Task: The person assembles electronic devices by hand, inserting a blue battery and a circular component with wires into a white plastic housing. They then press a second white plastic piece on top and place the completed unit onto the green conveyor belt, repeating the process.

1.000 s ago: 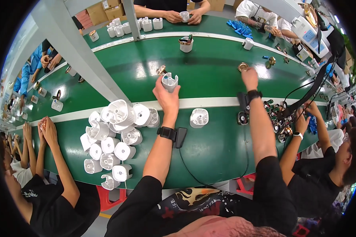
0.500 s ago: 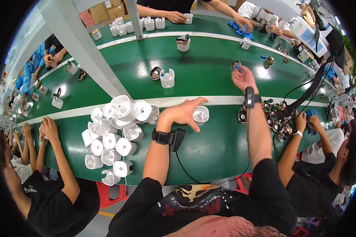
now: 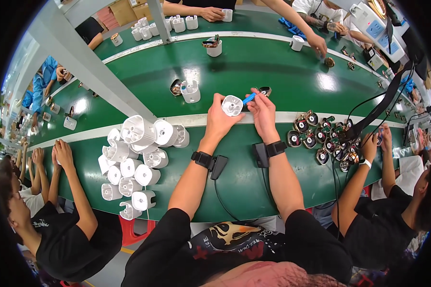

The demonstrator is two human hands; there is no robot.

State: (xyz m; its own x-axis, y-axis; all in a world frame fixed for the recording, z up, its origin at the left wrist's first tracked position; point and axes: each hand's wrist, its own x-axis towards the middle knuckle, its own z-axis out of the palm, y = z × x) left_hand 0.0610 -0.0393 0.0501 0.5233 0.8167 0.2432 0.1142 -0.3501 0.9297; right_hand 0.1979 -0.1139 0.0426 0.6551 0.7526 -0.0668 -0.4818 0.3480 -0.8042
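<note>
Over the pale rail, my left hand (image 3: 218,118) is closed around a white plastic housing (image 3: 232,105), its open, ribbed end facing up. Close beside it, my right hand (image 3: 263,114) pinches a small blue cylinder, which looks like a battery (image 3: 249,98). One end of the cylinder is near the housing's rim; whether they touch I cannot tell. Just past my right fingertips is a round, dark part with a metallic rim (image 3: 265,91). My fingers partly hide it, so any link to the cylinder does not show. Both wrists wear black straps with small cabled boxes.
White housings (image 3: 129,167) are piled at my left. Round electronic parts (image 3: 323,136) lie heaped at my right, near hanging black cables (image 3: 383,107). On the green belt (image 3: 143,83) stand a housing (image 3: 190,92) and another (image 3: 212,48). A grey post rises at left; co-workers sit on both sides.
My left hand has lifted the white housing off the table toward the rail. My right hand has come left and nearer with the blue cylinder. Across the belt, a co-worker's hand has moved right.
</note>
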